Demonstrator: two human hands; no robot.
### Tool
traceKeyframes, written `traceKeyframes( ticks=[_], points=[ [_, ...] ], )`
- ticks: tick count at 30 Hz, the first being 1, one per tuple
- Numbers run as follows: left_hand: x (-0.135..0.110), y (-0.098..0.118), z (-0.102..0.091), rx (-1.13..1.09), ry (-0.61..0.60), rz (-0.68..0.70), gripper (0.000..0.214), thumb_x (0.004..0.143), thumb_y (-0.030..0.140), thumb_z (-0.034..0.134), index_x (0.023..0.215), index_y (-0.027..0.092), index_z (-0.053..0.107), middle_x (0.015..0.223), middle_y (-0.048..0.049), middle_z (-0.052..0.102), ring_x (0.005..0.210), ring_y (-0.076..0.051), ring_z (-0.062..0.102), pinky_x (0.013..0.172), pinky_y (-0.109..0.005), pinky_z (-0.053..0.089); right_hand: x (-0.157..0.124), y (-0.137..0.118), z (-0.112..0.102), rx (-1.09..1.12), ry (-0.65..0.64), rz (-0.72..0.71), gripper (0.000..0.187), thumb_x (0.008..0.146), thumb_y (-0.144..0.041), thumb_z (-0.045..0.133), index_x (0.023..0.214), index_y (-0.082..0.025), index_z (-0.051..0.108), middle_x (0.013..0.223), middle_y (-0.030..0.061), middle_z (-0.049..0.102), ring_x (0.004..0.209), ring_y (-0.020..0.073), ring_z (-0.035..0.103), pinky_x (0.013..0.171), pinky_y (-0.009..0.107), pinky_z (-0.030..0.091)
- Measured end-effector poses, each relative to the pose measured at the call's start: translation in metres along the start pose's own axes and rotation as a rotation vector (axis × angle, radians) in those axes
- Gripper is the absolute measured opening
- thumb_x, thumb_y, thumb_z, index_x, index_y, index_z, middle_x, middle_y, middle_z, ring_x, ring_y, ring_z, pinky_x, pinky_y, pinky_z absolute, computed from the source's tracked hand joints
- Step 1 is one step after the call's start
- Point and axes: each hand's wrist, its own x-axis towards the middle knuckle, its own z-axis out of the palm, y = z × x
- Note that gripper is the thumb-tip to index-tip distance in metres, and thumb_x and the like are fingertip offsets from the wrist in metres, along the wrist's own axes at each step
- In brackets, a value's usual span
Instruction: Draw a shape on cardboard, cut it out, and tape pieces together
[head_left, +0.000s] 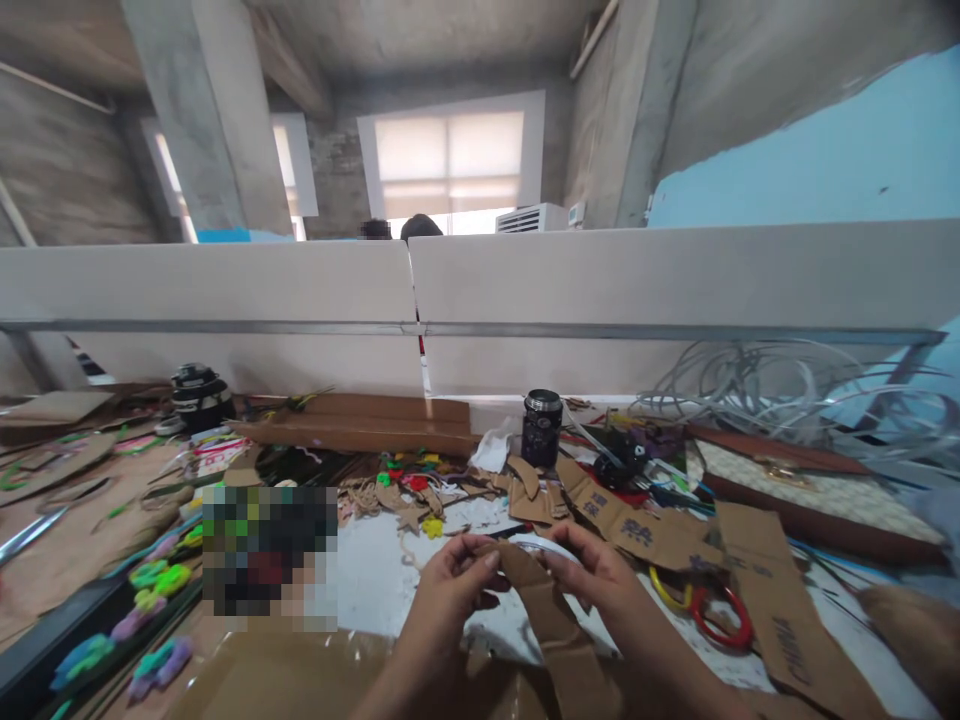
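My left hand (pixel 459 580) pinches the upper end of a long strip of brown cardboard (pixel 551 620), which hangs down toward me. My right hand (pixel 596 568) is closed on a thin white curved band (pixel 541 545) beside the same end; it may be the edge of a tape roll, but the strip and fingers hide much of it. Whether my right fingers also press the cardboard, I cannot tell. Just beyond my hands lie cut cardboard scraps (pixel 529 495) and a yellow flower-shaped piece (pixel 433 527).
A black jar (pixel 541 428) stands behind my hands. To the right lie a red tape ring (pixel 721 617), printed cardboard pieces (pixel 780 610) and a patterned handbag (pixel 810 490). Colourful fuzzy flowers (pixel 161 660) sit at left. A white partition (pixel 600 285) closes off the back.
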Motion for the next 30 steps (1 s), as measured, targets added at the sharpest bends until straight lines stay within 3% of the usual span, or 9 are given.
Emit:
traceKeyframes(
  ticks=[4,8,11,18,30],
  points=[
    [0.001,-0.005,-0.003,-0.014,-0.013,-0.033,0.06,0.052,0.058,0.095,0.087,0.018,0.068,0.075,-0.0038,0.073,0.066,-0.017,0.067,0.061,-0.025,0.043,0.0,-0.003,-0.006,-0.028,0.054,-0.014,0.045,0.086,-0.068,0.069,0.084,-0.023,0.068,0.078,0.0012,0.072,0.065,0.0168,0.053,0.056,0.026,0.034],
    [0.002,-0.013,-0.001,0.002,-0.036,-0.043,0.058,0.052,0.056,0.095,0.087,0.017,0.069,0.075,-0.0045,0.074,0.063,-0.017,0.066,0.059,-0.026,0.041,0.001,-0.005,-0.011,-0.034,0.049,-0.07,0.042,0.086,-0.063,0.072,0.084,-0.022,0.072,0.073,0.0003,0.069,0.067,0.0178,0.053,0.063,0.028,0.039],
    [-0.001,-0.017,0.002,0.012,-0.061,-0.024,0.05,0.061,0.049,0.093,0.091,0.019,0.067,0.077,-0.0031,0.074,0.064,-0.015,0.066,0.061,-0.025,0.04,-0.002,-0.008,-0.012,-0.174,0.018,-0.114,0.041,0.087,-0.063,0.07,0.085,-0.023,0.073,0.072,-0.0006,0.065,0.071,0.02,0.056,0.067,0.03,0.042],
    [-0.007,-0.013,0.006,0.052,-0.022,-0.009,0.045,0.06,0.046,0.09,0.08,0.022,0.057,0.067,0.0008,0.068,0.062,-0.015,0.064,0.06,-0.026,0.04,-0.011,-0.019,-0.008,-0.609,-0.147,-0.291,0.03,0.101,-0.049,0.056,0.095,-0.028,0.076,0.092,0.0024,0.069,0.091,0.0247,0.064,0.083,0.034,0.044],
    [-0.009,-0.005,0.009,0.117,0.002,-0.025,0.045,0.057,0.047,0.088,0.085,0.02,0.063,0.074,-0.0013,0.066,0.064,-0.016,0.061,0.057,-0.026,0.039,-0.009,-0.016,-0.012,-0.754,-0.163,-0.381,0.028,0.103,-0.045,0.053,0.094,-0.028,0.073,0.099,0.0049,0.067,0.099,0.0267,0.064,0.089,0.037,0.049]
  ],
)
